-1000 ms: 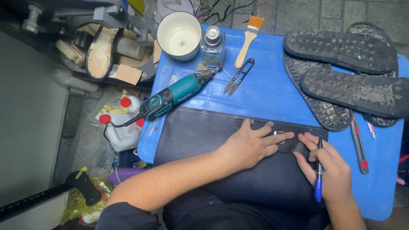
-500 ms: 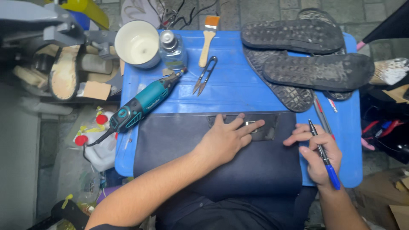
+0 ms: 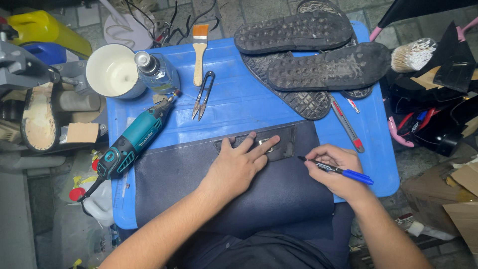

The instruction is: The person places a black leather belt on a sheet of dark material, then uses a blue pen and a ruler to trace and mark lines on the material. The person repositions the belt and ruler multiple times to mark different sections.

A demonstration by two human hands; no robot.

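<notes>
The left hand (image 3: 234, 167) lies flat, fingers spread apart, pinning a small dark template (image 3: 279, 144) under the fingertips onto the navy sheet (image 3: 269, 199). The right hand (image 3: 333, 172) has its fingers clamped on a blue marker (image 3: 343, 173), tip just beside the template edge. Risk: reduced fingertip pressure lets the template slide, skewing the traced line.

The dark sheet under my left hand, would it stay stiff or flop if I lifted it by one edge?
Probably flop: the dark sheet drapes over the blue tabletop's near edge. It likely slides easily, since the left hand presses it flat.
</notes>
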